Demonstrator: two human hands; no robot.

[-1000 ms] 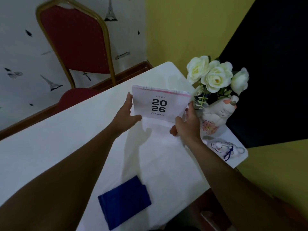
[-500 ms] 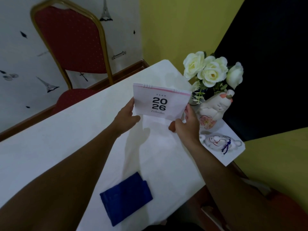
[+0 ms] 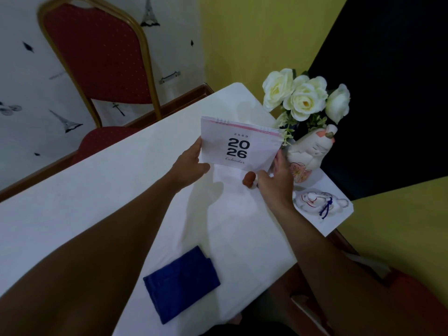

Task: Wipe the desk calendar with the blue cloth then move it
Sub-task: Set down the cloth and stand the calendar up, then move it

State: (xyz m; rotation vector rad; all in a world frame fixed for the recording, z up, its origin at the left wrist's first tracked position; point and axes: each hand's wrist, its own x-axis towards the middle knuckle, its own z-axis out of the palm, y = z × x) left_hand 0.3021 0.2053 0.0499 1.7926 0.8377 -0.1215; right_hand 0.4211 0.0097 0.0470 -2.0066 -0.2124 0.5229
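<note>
The desk calendar [image 3: 240,147] is held by both side edges, left hand [image 3: 190,163] and right hand [image 3: 275,179] each closed on it, at 12 o'clock from the blue cloth [image 3: 181,283]. Against the earlier frames, little has shifted. The cloth lies untouched; whether wiping is finished cannot be judged. Contact between calendar base and table [image 3: 97,195] is hidden.

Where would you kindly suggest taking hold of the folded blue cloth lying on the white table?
Pinch the folded blue cloth at its upper right corner, from above; a layer edge steps there, and it lies flat. Both hands currently hold the calendar.
</note>
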